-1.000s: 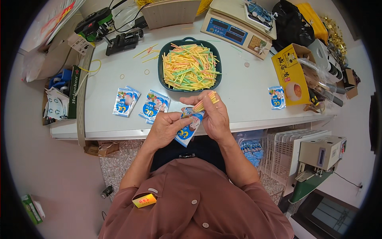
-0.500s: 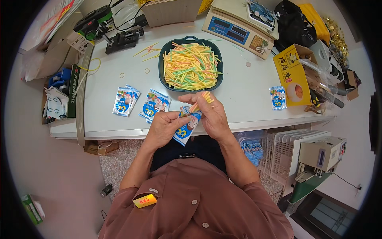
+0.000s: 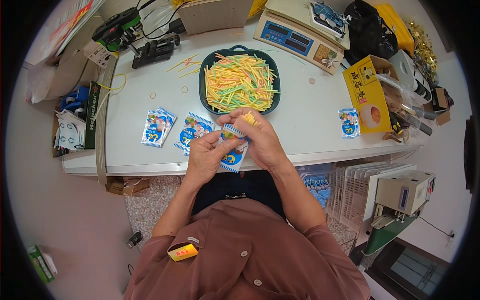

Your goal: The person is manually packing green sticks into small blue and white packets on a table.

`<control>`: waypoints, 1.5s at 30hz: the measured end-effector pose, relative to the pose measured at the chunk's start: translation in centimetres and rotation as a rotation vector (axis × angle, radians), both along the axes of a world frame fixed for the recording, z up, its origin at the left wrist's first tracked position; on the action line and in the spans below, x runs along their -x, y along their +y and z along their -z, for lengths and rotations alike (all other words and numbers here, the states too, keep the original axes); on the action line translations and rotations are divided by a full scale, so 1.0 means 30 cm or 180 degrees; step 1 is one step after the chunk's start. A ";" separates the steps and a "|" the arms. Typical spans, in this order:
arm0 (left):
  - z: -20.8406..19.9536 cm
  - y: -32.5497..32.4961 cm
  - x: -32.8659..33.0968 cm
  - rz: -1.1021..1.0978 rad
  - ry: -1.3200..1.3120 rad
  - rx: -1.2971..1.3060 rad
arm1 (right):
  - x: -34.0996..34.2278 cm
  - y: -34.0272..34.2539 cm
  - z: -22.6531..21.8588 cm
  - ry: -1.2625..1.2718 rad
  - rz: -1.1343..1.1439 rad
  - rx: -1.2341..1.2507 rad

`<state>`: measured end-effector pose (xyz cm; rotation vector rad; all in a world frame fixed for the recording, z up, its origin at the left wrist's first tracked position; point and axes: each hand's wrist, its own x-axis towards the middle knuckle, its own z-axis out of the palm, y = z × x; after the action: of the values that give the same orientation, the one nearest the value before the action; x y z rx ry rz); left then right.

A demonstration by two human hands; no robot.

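While both forearms (image 3: 175, 210) angle inward, the left grip (image 3: 204, 159) pinches a packet (image 3: 232, 158) and the right grip (image 3: 263, 144) clasps thin sticks (image 3: 251, 118).

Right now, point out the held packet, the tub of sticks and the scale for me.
Held packet (image 3: 231, 159): head view, on its lower front.
Tub (image 3: 202, 85): head view, on its left rim.
Scale (image 3: 287, 38): head view, on its blue display panel.

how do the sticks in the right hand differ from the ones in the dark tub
The held sticks form a small bunch in the right hand; the tub sticks form a large heap. The held sticks lie roughly side by side; the tub sticks cross in many directions. Both are thin and include yellow.
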<state>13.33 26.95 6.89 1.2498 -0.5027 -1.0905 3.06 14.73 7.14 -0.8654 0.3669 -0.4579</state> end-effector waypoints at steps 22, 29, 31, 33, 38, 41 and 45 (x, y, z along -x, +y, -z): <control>0.069 -0.022 -0.011 -0.0493 0.0384 0.0260 | -0.098 -0.034 0.010 -0.0152 0.0246 -0.0854; 0.050 -0.015 -0.019 -0.0860 0.0468 0.0425 | -0.174 -0.222 -0.107 0.0693 0.0687 0.1207; 0.060 -0.005 -0.028 -0.0887 0.0400 0.0424 | -0.197 -0.259 -0.114 0.1061 0.0499 0.2184; 0.068 0.006 -0.034 -0.0958 0.0328 0.0425 | -0.235 -0.259 -0.118 0.2198 0.0479 0.5001; 0.055 0.008 -0.030 -0.0982 0.0320 0.0821 | -0.063 -0.167 -0.157 0.1150 0.0540 0.3728; 0.084 0.029 -0.034 -0.0786 0.0106 0.0960 | 0.033 -0.075 -0.109 0.0919 -0.0507 0.2404; 0.069 0.011 -0.009 -0.0619 0.0118 0.1009 | 0.059 -0.027 -0.024 0.0695 0.0321 0.2361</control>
<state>13.61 27.27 4.81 0.9761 -0.4934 -0.8317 1.30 13.94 7.86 -1.6313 0.4490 -0.6069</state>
